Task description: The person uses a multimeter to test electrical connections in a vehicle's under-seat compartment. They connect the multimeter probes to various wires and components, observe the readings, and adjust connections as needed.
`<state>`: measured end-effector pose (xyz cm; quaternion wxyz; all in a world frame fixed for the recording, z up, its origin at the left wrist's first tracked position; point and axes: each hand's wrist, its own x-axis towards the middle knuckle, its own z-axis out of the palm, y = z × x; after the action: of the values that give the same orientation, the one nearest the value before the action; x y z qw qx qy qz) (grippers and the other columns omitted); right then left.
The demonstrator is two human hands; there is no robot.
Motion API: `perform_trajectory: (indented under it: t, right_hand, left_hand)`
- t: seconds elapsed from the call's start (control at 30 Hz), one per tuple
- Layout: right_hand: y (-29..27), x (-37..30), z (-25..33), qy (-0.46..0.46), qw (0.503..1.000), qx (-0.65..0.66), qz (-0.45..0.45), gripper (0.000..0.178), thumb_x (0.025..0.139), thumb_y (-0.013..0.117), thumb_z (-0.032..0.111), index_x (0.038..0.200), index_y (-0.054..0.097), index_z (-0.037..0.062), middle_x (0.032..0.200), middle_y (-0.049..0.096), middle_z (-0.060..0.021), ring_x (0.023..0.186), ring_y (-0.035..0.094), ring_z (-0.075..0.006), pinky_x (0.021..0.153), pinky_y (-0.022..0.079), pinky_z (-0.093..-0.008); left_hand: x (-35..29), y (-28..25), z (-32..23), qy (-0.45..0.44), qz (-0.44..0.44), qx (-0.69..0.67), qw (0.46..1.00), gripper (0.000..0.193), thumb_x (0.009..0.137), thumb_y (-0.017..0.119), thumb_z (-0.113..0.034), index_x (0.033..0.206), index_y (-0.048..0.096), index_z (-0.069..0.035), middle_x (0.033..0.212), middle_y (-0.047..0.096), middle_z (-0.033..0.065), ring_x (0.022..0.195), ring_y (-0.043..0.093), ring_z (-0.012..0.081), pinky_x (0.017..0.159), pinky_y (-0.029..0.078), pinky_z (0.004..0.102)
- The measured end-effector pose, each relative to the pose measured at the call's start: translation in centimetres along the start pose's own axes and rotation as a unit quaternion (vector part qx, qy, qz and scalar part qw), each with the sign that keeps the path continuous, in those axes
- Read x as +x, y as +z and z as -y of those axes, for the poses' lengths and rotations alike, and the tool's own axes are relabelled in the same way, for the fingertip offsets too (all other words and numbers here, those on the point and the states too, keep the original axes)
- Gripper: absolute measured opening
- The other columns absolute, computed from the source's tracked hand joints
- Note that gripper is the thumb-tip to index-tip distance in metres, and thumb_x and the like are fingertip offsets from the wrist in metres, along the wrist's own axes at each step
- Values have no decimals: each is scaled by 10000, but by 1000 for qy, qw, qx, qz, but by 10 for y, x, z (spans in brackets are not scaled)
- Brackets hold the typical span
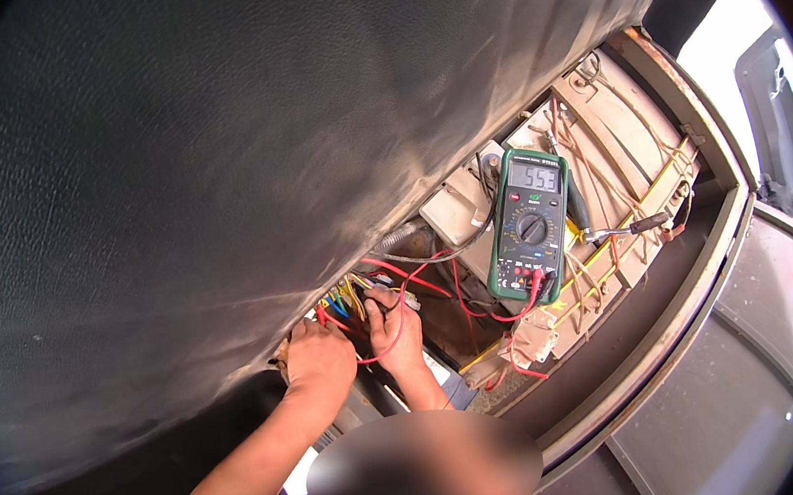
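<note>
My left hand (322, 362) is closed on a red test probe (322, 315), its tip among a bundle of coloured wires (339, 303). Close beside it, my right hand (398, 330) has its fingers bent in at the same wires; what they grip is too dark and small to make out. A red test lead (395, 338) loops past my right hand from a green-and-grey multimeter (531, 222). The multimeter lies face up on a pale box in the compartment, its screen lit with digits.
A large black padded panel (163, 176) rises over the compartment at left. A tool with a dark handle (648, 223) lies right of the multimeter, near yellow strips and loose cables. A metal rim (642, 342) borders the compartment. A blurred oval hides part of my right forearm.
</note>
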<state>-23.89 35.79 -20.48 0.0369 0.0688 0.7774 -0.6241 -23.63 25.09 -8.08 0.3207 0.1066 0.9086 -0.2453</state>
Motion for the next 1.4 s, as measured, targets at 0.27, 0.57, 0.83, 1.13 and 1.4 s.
perform_trajectory:
  t: [0.27,0.57,0.83,1.13,1.4]
  right_hand:
    - [2,1,-5,-1,1000,-17,8,248,1044,658,207,1221,737,52,1147,755,-260,1078,720,-457,954,572,-500]
    - [1,1,-5,4,1000,-22,11,241,1052,652,220,1225,737,75,1154,755,-252,1085,717,-454,956,571,-504]
    - [4,1,-10,-35,998,-43,2,236,1048,656,205,1197,741,42,1121,761,-235,1037,732,-444,915,585,-498]
    - [1,2,-4,-20,1000,-13,-10,216,1042,662,181,1192,742,47,1112,755,-245,1032,723,-462,901,580,-494]
    - [1,2,-1,-9,1000,-13,0,215,1041,661,194,1195,738,66,1110,750,-252,1025,714,-472,898,576,-506]
  left_hand:
    - [0,-8,2,3,30,-15,999,410,996,562,-186,1272,692,87,1200,771,219,1239,686,320,1219,377,442]
    - [0,-13,3,9,47,-20,999,424,998,559,-185,1288,685,97,1217,763,230,1269,665,322,1220,378,439]
    - [2,-6,1,10,30,-32,999,374,991,561,-173,1231,715,68,1166,776,204,1214,689,308,1201,394,439]
    - [-1,1,3,14,-10,-23,1000,370,1000,527,-160,1240,706,59,1133,784,194,1188,691,304,1206,396,450]
    - [2,11,4,15,-53,-29,998,368,1004,536,-164,1263,703,37,1165,770,190,1195,682,307,1213,392,448]
